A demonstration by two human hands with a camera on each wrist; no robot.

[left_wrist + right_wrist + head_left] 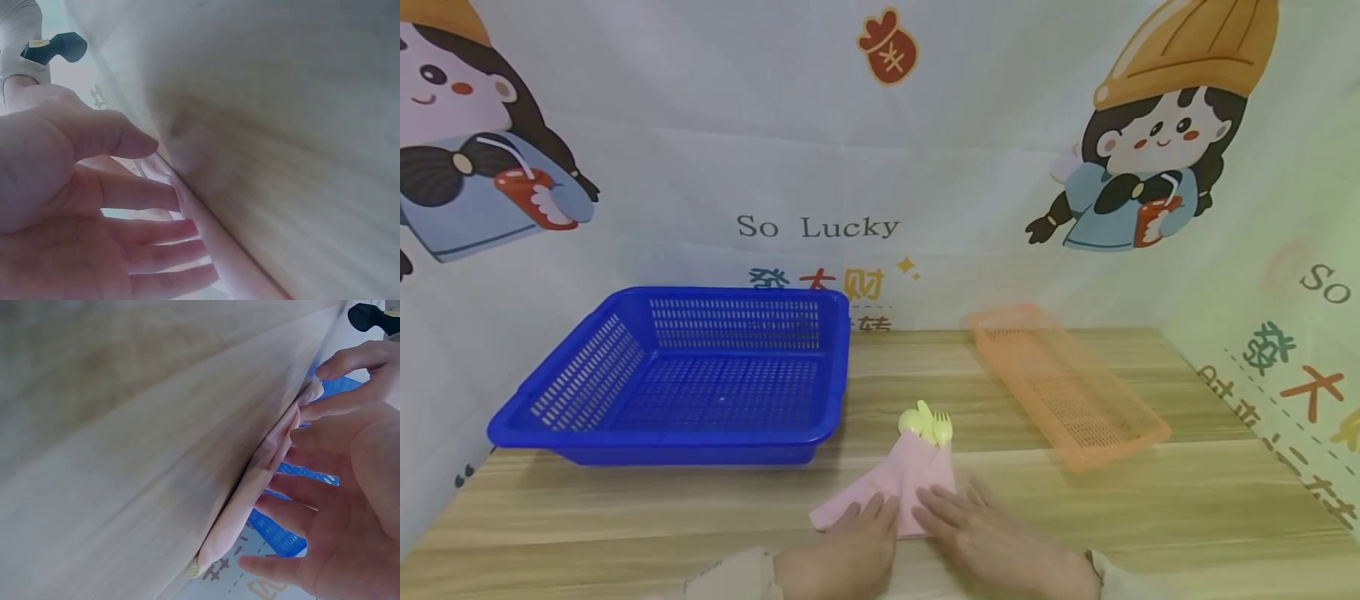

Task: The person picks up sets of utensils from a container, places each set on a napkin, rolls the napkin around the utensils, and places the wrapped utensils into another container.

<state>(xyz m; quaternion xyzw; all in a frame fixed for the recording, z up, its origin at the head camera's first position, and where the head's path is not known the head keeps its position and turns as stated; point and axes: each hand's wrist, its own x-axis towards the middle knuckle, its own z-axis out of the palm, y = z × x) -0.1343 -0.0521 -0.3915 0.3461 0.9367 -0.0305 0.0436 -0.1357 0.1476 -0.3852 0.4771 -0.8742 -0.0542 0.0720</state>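
Note:
A pink cloth napkin lies folded on the table, with one corner spread out to the left. From its far end stick out the heads of a pale yellow spoon, a fork and, between them, a piece like a knife; their lower parts are hidden under the cloth. My left hand rests its straight fingers on the napkin's near left part. On the right edge, my right hand touches the cloth with extended fingers. In the right wrist view the napkin forms a thin wrapped roll along the tabletop.
A large blue plastic basket stands on the left of the wooden table. At the back right is a long, shallow orange basket, set at an angle. A printed white cloth hangs behind and along the sides.

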